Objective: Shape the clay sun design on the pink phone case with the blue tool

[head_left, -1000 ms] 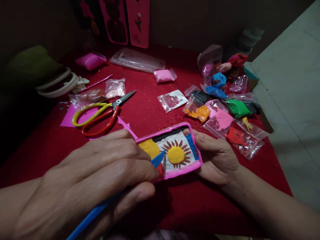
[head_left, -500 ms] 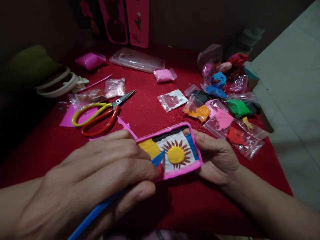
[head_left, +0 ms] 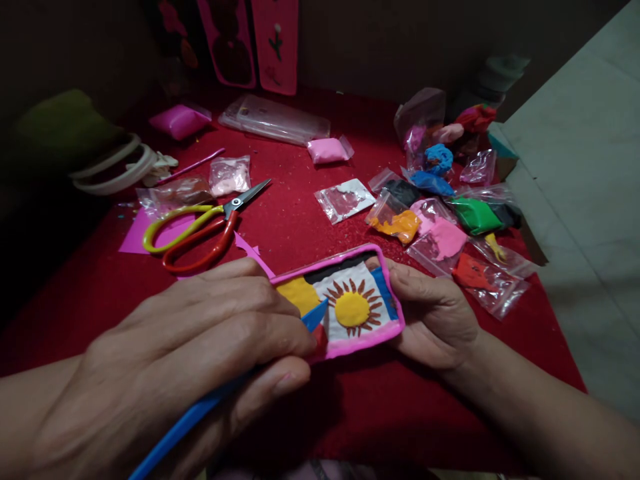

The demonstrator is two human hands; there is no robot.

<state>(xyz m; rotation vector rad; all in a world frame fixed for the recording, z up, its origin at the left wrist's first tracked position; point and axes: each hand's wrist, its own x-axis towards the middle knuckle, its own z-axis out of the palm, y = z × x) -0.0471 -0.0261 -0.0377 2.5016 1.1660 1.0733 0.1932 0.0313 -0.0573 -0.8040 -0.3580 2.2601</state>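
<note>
A blue pointed tool (head_left: 193,415) is pinched in my left hand (head_left: 200,347), its tip touching the white area left of a yellow sun with brown rays. This sun (head_left: 352,309) lies on a clear case (head_left: 364,345) edged in pink clay, with yellow, black, blue and red patches around the white. My right hand (head_left: 435,310) grips the right end of the case, thumb on the rim and the other fingers mostly hidden behind it. My left fingers cover the left part of the case.
Scissors (head_left: 231,217) with yellow and red handles lie beyond my left hand on the red cloth (head_left: 280,180). Bags of coloured clay (head_left: 397,225) crowd the right side. Clear cases (head_left: 280,120) lie at the back, near a pink clay packet (head_left: 327,151) and a white ring (head_left: 117,175).
The blue tool and my left hand have shifted very slightly, the tip staying beside the sun's left rays. My right hand and the case look unmoved.
</note>
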